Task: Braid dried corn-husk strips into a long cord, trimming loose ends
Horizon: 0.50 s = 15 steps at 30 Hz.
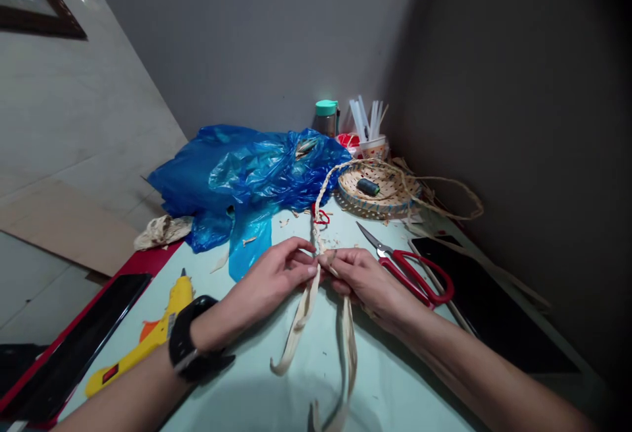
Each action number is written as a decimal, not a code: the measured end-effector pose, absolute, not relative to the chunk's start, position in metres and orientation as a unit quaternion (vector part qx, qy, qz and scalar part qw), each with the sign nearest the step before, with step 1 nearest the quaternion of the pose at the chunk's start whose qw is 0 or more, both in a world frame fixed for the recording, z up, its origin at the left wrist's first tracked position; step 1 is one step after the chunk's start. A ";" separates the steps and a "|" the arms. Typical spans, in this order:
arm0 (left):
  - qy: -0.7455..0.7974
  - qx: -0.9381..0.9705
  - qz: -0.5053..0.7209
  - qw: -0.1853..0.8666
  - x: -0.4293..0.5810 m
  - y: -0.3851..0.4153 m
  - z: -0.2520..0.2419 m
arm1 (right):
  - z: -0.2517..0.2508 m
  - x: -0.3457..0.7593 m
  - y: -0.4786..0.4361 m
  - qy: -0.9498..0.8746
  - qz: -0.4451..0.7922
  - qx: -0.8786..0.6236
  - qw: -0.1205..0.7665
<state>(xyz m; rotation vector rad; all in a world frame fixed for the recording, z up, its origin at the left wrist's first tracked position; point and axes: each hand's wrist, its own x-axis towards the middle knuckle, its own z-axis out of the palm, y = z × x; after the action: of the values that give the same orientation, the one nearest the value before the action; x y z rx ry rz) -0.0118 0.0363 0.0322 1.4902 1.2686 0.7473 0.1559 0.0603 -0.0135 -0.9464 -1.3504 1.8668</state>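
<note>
My left hand (276, 277) and my right hand (363, 280) meet at the middle of the pale green table (276, 392). Both pinch the end of a braided straw cord (318, 211). The braid runs away from my fingers up to a woven round basket (380, 191). Loose flat straw strips (301, 326) hang down from my fingers toward the near edge. A black watch sits on my left wrist (187, 346).
Red-handled scissors (415, 274) lie right of my right hand. A yellow glue gun (148, 340) lies at the left. A blue plastic bag (251, 172) fills the back left. A cup of glue sticks (370, 135) and a jar (326, 116) stand at the back. A dark tablet (488, 300) lies right.
</note>
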 end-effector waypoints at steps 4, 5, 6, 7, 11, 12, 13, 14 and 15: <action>0.460 0.514 0.305 0.656 -0.010 0.045 0.012 | -0.013 0.158 0.060 -0.530 0.702 -0.364 0.304; 0.462 0.504 0.307 0.662 -0.011 0.045 0.010 | -0.012 0.158 0.061 -0.534 0.697 -0.371 0.301; 0.466 0.500 0.306 0.662 -0.012 0.045 0.009 | -0.012 0.158 0.061 -0.537 0.692 -0.378 0.300; 0.469 0.501 0.303 0.661 -0.014 0.045 0.008 | -0.012 0.158 0.061 -0.541 0.685 -0.383 0.301; 0.465 0.507 0.295 0.663 -0.017 0.043 0.010 | -0.013 0.157 0.061 -0.583 0.641 -0.392 0.309; 0.466 0.507 0.296 0.662 -0.017 0.043 0.010 | -0.013 0.158 0.061 -0.599 0.625 -0.394 0.308; 0.470 0.509 0.298 0.657 -0.016 0.042 0.011 | -0.014 0.158 0.062 -0.613 0.609 -0.398 0.307; 0.475 0.518 0.302 0.644 -0.015 0.042 0.012 | -0.014 0.158 0.062 -0.627 0.595 -0.401 0.305; 0.484 0.536 0.309 0.619 -0.013 0.041 0.013 | -0.014 0.158 0.062 -0.637 0.581 -0.406 0.304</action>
<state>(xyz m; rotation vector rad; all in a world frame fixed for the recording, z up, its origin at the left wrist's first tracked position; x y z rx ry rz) -0.0130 0.0406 0.0130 1.2319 1.1128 0.7105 0.1580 0.0621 -0.0144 -1.0754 -1.6867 1.5381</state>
